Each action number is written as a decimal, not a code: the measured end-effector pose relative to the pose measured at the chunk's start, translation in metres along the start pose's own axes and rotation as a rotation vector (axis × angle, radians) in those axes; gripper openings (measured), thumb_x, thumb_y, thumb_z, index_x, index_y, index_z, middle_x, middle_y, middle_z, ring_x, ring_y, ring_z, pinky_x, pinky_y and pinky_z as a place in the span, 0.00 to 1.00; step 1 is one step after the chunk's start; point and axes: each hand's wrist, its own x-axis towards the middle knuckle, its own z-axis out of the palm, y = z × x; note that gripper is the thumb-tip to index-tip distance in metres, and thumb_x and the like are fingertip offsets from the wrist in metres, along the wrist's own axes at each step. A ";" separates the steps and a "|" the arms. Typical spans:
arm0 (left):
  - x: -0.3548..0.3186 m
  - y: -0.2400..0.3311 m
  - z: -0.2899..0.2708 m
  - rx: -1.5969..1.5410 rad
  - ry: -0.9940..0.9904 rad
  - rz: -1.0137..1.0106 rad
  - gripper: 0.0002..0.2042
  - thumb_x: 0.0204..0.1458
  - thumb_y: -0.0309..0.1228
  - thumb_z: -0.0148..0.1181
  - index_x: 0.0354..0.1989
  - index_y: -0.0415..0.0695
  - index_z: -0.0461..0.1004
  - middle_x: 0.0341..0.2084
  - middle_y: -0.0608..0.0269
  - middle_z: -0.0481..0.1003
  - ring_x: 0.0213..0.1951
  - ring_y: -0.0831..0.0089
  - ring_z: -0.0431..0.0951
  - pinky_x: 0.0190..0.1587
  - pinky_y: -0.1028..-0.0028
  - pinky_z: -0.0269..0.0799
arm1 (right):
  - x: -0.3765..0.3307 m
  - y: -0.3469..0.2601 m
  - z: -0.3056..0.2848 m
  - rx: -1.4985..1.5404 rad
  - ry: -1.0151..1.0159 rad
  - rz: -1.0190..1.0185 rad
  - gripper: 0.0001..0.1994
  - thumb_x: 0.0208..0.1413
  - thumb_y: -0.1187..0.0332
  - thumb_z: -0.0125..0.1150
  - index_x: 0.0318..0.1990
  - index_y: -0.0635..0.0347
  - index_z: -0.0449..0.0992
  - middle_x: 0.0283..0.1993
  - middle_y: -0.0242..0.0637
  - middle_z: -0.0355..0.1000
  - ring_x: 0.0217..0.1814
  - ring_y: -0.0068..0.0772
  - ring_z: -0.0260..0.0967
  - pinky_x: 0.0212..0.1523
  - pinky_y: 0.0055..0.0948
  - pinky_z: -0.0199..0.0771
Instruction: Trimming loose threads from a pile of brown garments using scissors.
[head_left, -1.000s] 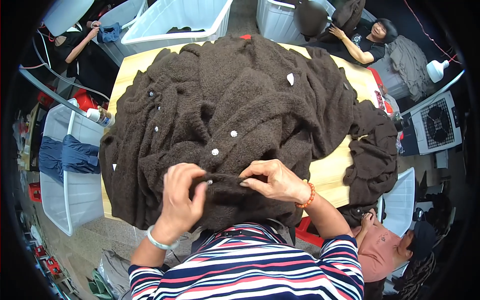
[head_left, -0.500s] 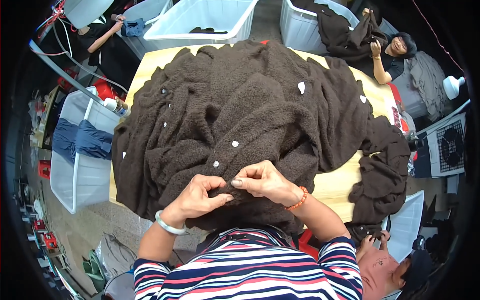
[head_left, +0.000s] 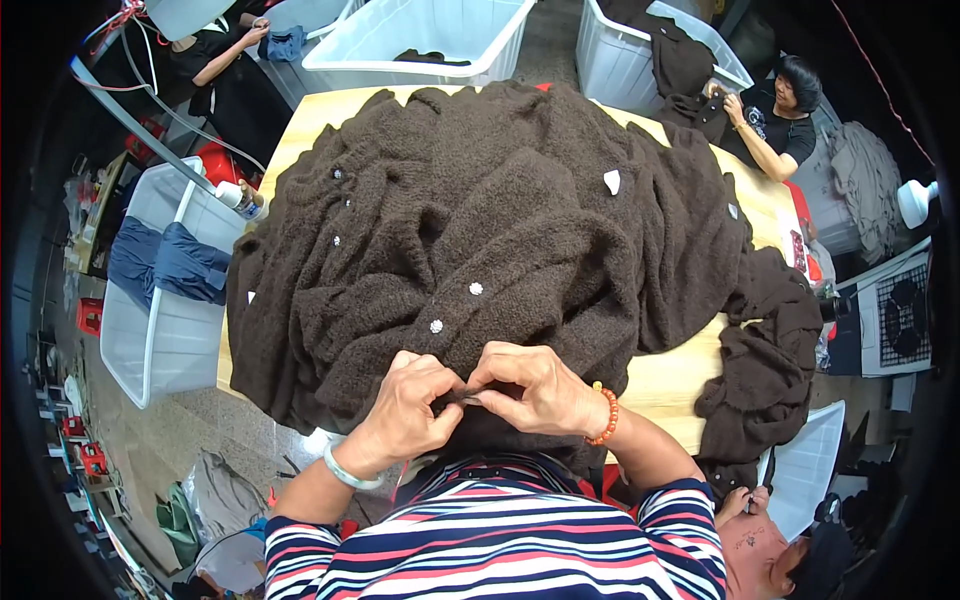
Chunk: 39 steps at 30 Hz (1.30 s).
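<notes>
A large heap of dark brown knitted garment point(head_left: 520, 190) spreads before me, draping over the near edge. Along a folded band sit two round sparkling buttons, the nearer button point(head_left: 436, 327) just beyond my hands. My left hand point(head_left: 408, 402) pinches the garment's near edge between thumb and fingers. Close against it, my right hand point(head_left: 535, 388) pinches the same edge, the fingertips of both nearly meeting. A small dark bit of fabric shows between them; its detail is hidden by the fingers. Smaller buttons dot the fabric farther left, and a white tag point(head_left: 612, 182) lies at right.
Beneath the garment is a pale wooden table point(head_left: 660, 385). White plastic bins stand around it: a left bin point(head_left: 140, 360) with blue cloth and a far bin point(head_left: 420, 40). More brown knitwear point(head_left: 765, 360) hangs at right. Co-workers handle cloth at far left, far right and near right.
My hands have drawn closer together, and my right hand has turned, its fingertips now meeting the left's at the fabric edge. The far-right co-worker has lowered the brown cloth.
</notes>
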 end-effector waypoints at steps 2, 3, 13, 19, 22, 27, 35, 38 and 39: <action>0.004 -0.002 -0.001 0.002 0.051 -0.004 0.08 0.38 0.22 0.65 0.29 0.42 0.78 0.23 0.62 0.73 0.30 0.64 0.73 0.39 0.68 0.64 | 0.000 0.008 0.000 -0.026 0.000 -0.010 0.08 0.47 0.79 0.65 0.35 0.66 0.74 0.31 0.42 0.72 0.33 0.42 0.74 0.34 0.33 0.75; 0.005 -0.005 -0.001 0.005 0.096 -0.014 0.07 0.39 0.22 0.64 0.29 0.41 0.78 0.24 0.61 0.74 0.31 0.64 0.73 0.40 0.68 0.65 | 0.000 0.013 0.002 -0.069 0.016 -0.030 0.08 0.47 0.79 0.64 0.36 0.66 0.74 0.32 0.42 0.72 0.33 0.42 0.74 0.33 0.33 0.75; 0.028 -0.039 0.005 -0.117 0.161 -0.262 0.05 0.51 0.22 0.62 0.35 0.36 0.77 0.25 0.57 0.74 0.23 0.71 0.76 0.28 0.74 0.71 | -0.002 0.015 0.016 -0.037 0.027 0.038 0.08 0.49 0.76 0.61 0.38 0.67 0.74 0.34 0.48 0.72 0.36 0.49 0.74 0.36 0.38 0.75; 0.031 -0.040 0.010 -0.117 -0.035 -0.320 0.08 0.47 0.23 0.64 0.35 0.36 0.76 0.26 0.55 0.76 0.26 0.66 0.78 0.32 0.70 0.73 | -0.007 0.011 0.022 -0.016 0.038 0.022 0.10 0.52 0.76 0.60 0.41 0.68 0.73 0.38 0.48 0.71 0.41 0.50 0.74 0.42 0.39 0.75; 0.034 -0.043 0.007 -0.084 -0.149 -0.332 0.05 0.47 0.23 0.63 0.32 0.36 0.76 0.26 0.54 0.76 0.28 0.64 0.79 0.33 0.68 0.75 | -0.006 0.012 0.024 -0.058 0.007 0.027 0.10 0.52 0.76 0.59 0.43 0.67 0.73 0.37 0.48 0.70 0.40 0.51 0.73 0.41 0.40 0.74; 0.037 -0.029 -0.006 -0.431 -0.126 -0.456 0.06 0.54 0.27 0.63 0.34 0.35 0.77 0.26 0.64 0.77 0.29 0.81 0.76 0.33 0.78 0.73 | -0.008 0.008 0.026 -0.298 0.118 -0.038 0.09 0.52 0.75 0.60 0.41 0.64 0.72 0.36 0.46 0.68 0.39 0.49 0.72 0.39 0.40 0.75; 0.020 -0.046 0.010 -1.352 -0.219 -0.537 0.08 0.59 0.29 0.62 0.42 0.38 0.75 0.33 0.69 0.77 0.32 0.87 0.73 0.33 0.88 0.66 | -0.008 -0.005 0.029 -0.461 0.326 -0.054 0.10 0.47 0.79 0.66 0.38 0.65 0.74 0.32 0.43 0.72 0.29 0.41 0.75 0.29 0.33 0.76; 0.017 -0.048 0.010 -1.442 -0.235 -0.527 0.08 0.59 0.28 0.62 0.43 0.38 0.75 0.34 0.69 0.77 0.33 0.87 0.73 0.33 0.89 0.66 | -0.006 -0.007 0.035 -0.351 0.437 0.006 0.12 0.48 0.79 0.65 0.41 0.66 0.75 0.31 0.41 0.73 0.27 0.36 0.75 0.27 0.30 0.75; 0.017 -0.049 0.009 -1.462 -0.268 -0.523 0.09 0.59 0.28 0.61 0.44 0.38 0.74 0.35 0.69 0.77 0.34 0.87 0.73 0.34 0.89 0.67 | -0.007 -0.006 0.036 -0.352 0.429 0.007 0.12 0.48 0.79 0.65 0.41 0.66 0.75 0.31 0.41 0.73 0.27 0.36 0.75 0.27 0.30 0.75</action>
